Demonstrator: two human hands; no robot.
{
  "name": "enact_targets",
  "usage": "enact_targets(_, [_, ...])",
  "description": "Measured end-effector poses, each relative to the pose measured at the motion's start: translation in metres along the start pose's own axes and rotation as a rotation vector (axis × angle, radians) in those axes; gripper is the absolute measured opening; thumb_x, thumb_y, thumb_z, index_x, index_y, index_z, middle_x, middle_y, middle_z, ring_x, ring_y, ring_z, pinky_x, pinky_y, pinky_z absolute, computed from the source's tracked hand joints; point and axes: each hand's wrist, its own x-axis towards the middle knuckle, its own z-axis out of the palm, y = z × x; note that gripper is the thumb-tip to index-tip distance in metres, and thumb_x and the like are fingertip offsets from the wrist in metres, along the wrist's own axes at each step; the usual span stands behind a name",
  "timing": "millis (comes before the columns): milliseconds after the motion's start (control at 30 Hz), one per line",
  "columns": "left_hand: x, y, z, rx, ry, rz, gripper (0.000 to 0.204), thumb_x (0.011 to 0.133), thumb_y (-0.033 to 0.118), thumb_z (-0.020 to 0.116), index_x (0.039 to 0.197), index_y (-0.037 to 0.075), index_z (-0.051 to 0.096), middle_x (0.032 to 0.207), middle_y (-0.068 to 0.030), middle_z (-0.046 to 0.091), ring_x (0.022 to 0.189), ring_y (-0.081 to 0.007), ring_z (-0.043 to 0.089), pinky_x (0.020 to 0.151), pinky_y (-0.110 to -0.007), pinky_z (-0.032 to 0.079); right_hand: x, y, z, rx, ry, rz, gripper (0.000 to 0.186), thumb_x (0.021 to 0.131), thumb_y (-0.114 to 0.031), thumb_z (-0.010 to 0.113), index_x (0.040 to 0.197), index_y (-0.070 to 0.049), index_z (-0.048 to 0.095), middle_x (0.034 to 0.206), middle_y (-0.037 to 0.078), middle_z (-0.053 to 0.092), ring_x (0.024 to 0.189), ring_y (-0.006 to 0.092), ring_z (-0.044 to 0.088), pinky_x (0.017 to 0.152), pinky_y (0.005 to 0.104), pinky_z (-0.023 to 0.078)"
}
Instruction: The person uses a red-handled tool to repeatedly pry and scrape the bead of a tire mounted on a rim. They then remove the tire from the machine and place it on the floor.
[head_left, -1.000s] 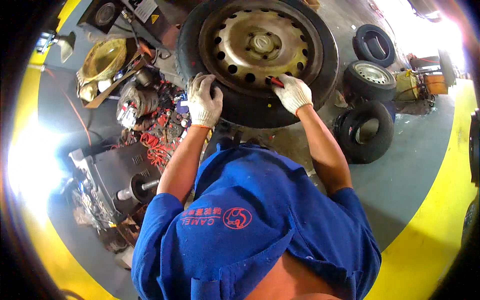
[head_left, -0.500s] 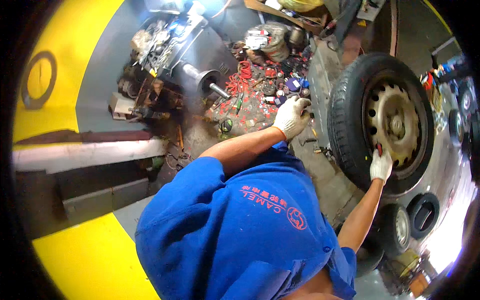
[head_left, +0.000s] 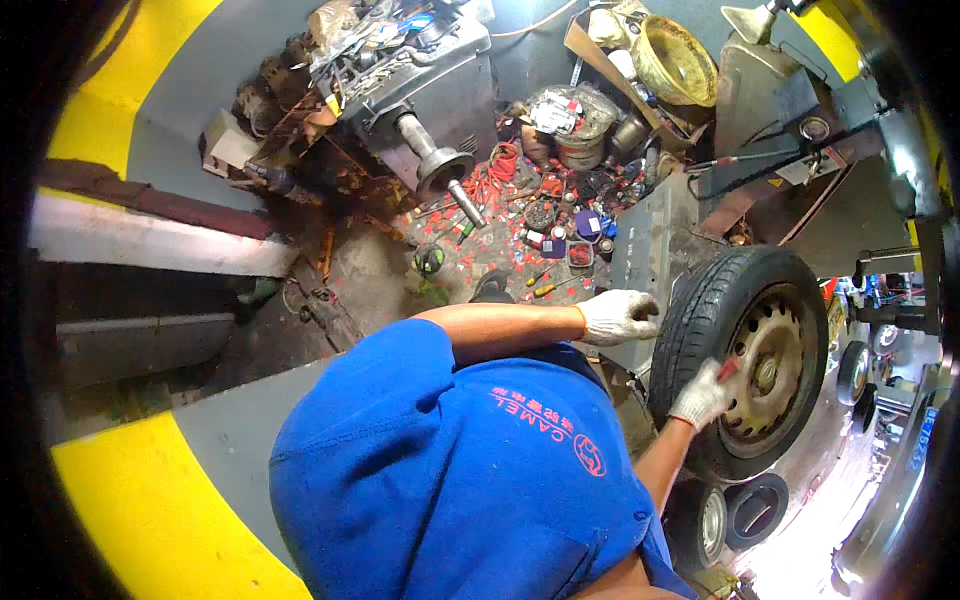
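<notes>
A car wheel, its black tyre (head_left: 688,310) around a dull steel rim (head_left: 762,405) with holes, stands at my right beside a grey metal cabinet (head_left: 638,248). My left hand (head_left: 615,315), in a white knit glove with loosely curved, parted fingers, reaches toward the tyre's tread side with nothing visible in it. In front of the wheel, my right hand (head_left: 700,395), gloved the same way, grips a small red tool (head_left: 729,368) close to the rim; whether the tool touches the rim I cannot tell.
A machine with a shaft and cone (head_left: 440,165) stands ahead, loaded with tools. Red hose (head_left: 500,170), small containers (head_left: 585,225) and screwdrivers (head_left: 550,288) litter the ground. A yellow tub (head_left: 675,65) sits far back. Spare tyres (head_left: 755,510) lie at lower right, a long beam (head_left: 160,237) at left.
My view has swung left, so the wheel now appears at the right. My left hand has come away from the tyre where it rested earlier. The red tool is still in my right hand.
</notes>
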Motion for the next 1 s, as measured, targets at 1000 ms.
enact_targets(1000, [-0.096,-0.326,-0.625,0.983,1.206,-0.614,0.033,0.091,0.016,0.053,0.119,0.017,0.071,0.118,-0.0197,0.063,0.116,-0.0405,0.06,0.1,-0.051,0.048,-0.123,-0.041,0.103,-0.257,-0.954,0.17,0.054,0.092,-0.029,0.063,0.127,0.013,0.061,0.121,0.027,0.07,0.111,0.0381,0.066,0.096,0.0431,0.051])
